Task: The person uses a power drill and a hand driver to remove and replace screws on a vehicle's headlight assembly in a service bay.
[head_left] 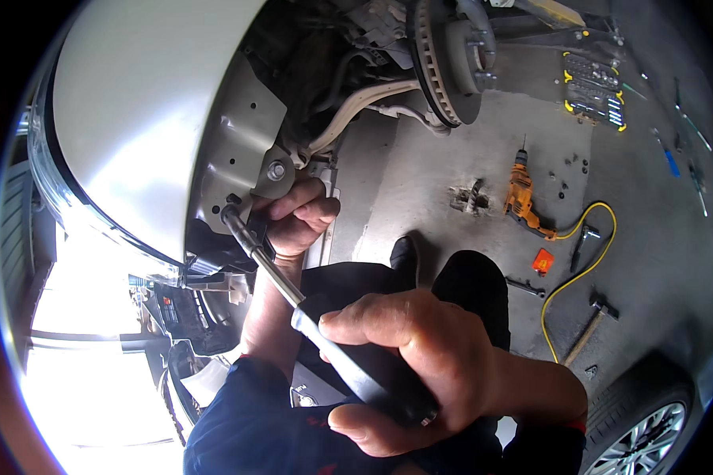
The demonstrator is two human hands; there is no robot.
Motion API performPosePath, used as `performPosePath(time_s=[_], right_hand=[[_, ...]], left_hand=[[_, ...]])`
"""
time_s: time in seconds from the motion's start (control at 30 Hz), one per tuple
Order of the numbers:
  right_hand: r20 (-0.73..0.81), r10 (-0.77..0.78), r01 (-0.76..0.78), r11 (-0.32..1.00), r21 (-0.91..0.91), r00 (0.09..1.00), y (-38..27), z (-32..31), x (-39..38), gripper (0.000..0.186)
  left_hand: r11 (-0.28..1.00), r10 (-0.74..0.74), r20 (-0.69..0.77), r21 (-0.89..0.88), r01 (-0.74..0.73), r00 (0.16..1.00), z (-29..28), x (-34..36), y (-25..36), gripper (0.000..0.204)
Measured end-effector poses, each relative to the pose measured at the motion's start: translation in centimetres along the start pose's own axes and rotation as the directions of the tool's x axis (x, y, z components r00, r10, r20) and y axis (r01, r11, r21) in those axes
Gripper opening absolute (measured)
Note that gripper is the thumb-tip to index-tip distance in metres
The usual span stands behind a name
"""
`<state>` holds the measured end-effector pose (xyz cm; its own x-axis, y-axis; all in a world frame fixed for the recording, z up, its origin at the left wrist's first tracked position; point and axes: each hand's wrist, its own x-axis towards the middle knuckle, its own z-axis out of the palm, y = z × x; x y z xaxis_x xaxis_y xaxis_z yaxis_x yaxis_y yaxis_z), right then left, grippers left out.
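Observation:
My right hand (444,356) is wrapped round the black and grey handle of a socket wrench (281,281). The wrench's long metal shaft slants up to the left, and its head meets a dark bolt on the lower part of a grey metal bracket (242,146), beside the pale car body panel (127,134). Just right of the wrench head, my left hand (297,222) has its fingers curled at the bracket's lower edge, under a large bolt (276,170). What those fingers grip is hidden.
A brake disc (444,63) and suspension arm (364,103) are above. On the floor to the right lie an orange drill (521,194) with a yellow cord (610,237), a hammer (586,332), a wrench (525,287) and a socket set (594,91). A wheel (642,427) stands lower right.

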<state>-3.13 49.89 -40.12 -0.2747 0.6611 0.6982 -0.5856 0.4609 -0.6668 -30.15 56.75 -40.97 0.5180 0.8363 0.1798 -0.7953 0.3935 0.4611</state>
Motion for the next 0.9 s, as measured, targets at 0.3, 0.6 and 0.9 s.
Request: performPosePath(time_s=[0.3, 0.6, 0.9], right_hand=[[-0.009, -0.035, 0.035, 0.999, 0.011, 0.999, 1.0, -0.6, 0.1, 0.057], [0.104, 0.369, -0.357, 0.927, -0.112, 0.924, -4.1, -1.8, 3.0, 0.038], [0.181, 0.863, -0.861, 0.495, -0.118, 0.472, -10.3, -0.4, 7.4, 0.050]], left_hand=[[0.999, 0.022, -0.016, 0.050, -0.021, 1.000, -0.1, 0.0, 0.1, 0.018], [0.992, 0.052, 0.029, 0.113, -0.055, 0.998, -0.1, -0.8, 0.5, 0.022], [0.997, 0.081, -0.080, -0.007, -0.081, 0.994, -1.9, -1.8, -0.5, 0.027]])
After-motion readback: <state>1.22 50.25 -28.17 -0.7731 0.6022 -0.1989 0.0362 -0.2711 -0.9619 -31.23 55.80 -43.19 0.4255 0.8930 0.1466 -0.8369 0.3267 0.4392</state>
